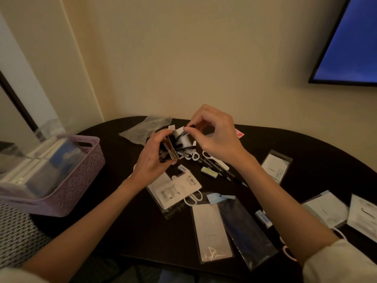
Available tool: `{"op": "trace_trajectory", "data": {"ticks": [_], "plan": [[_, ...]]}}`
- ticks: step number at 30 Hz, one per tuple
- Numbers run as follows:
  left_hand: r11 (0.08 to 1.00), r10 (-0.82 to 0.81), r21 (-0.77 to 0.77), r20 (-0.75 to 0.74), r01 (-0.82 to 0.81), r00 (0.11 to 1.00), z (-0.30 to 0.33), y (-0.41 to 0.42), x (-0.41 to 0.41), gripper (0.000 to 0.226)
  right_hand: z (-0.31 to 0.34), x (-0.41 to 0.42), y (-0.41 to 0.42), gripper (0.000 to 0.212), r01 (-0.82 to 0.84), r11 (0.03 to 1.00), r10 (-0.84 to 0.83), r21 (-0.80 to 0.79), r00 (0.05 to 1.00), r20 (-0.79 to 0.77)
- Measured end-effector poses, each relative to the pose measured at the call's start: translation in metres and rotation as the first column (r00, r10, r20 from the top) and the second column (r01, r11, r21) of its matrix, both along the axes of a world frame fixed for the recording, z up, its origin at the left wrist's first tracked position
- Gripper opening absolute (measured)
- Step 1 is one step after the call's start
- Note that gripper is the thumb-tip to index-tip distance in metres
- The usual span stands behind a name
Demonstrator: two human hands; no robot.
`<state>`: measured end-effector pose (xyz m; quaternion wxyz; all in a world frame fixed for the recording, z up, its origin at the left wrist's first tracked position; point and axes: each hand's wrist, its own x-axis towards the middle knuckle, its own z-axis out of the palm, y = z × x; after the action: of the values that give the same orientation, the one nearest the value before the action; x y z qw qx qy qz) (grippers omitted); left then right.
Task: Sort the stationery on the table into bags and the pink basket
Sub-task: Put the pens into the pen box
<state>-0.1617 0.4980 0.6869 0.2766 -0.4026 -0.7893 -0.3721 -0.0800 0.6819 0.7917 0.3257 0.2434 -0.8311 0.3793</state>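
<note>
Sorting partly done: the left hand (152, 160) grips a small box of pens (173, 148) above the table's (126, 227) far edge; the right hand (212, 133) pinches one pen (188, 128); the pink basket (77, 174) at the left edge already holds items; packets (212, 227), scissors (214, 160) and loose pens (222, 170) remain unsorted.

1. Dark printed characters are seen near the top edge of the white packet (177, 189) lying flat on the table; they are too blurred to be read.
2. A barcode label is carried on the same packet, lower left; its digits cannot be made out.
3. A small red tag (240, 134) with a pale mark is seen beyond the right hand (216, 133); nothing on it is legible.
4. Small print is borne on the brown box (170, 149) gripped by the left hand (152, 160); it cannot be read.
</note>
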Motion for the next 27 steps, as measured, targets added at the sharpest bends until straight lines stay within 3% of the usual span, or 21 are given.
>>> {"op": "trace_trajectory", "data": {"ticks": [4, 7, 15, 21, 27], "plan": [[0.995, 0.047, -0.081, -0.089, -0.054, 0.995, 0.006, -0.011, -0.017, 0.089, 0.004, 0.002, 0.002, 0.007, 0.0, 0.997, -0.013, -0.075, 0.985, -0.171], [0.994, 0.106, -0.035, 0.006, -0.106, 0.994, 0.011, -0.014, -0.025, 0.094, 0.003, 0.002, -0.001, 0.007, 0.012, 0.995, -0.037, -0.1, 0.968, -0.248], [0.999, 0.05, 0.001, -0.054, -0.05, 0.997, 0.01, -0.014, -0.017, 0.081, -0.001, -0.004, -0.011, 0.008, -0.017, 1.0, 0.019, 0.014, 0.981, -0.192], [0.997, 0.05, 0.052, 0.001, -0.05, 0.999, 0.012, -0.019, -0.021, 0.096, 0.002, -0.003, -0.011, 0.007, -0.026, 0.991, 0.039, 0.135, 0.995, -0.096], [0.999, 0.03, 0.02, 0.028, -0.03, 0.999, 0.008, -0.017, -0.017, 0.097, 0.008, -0.006, -0.013, 0.006, 0.01, 0.993, 0.011, 0.121, 0.985, -0.17]]}}
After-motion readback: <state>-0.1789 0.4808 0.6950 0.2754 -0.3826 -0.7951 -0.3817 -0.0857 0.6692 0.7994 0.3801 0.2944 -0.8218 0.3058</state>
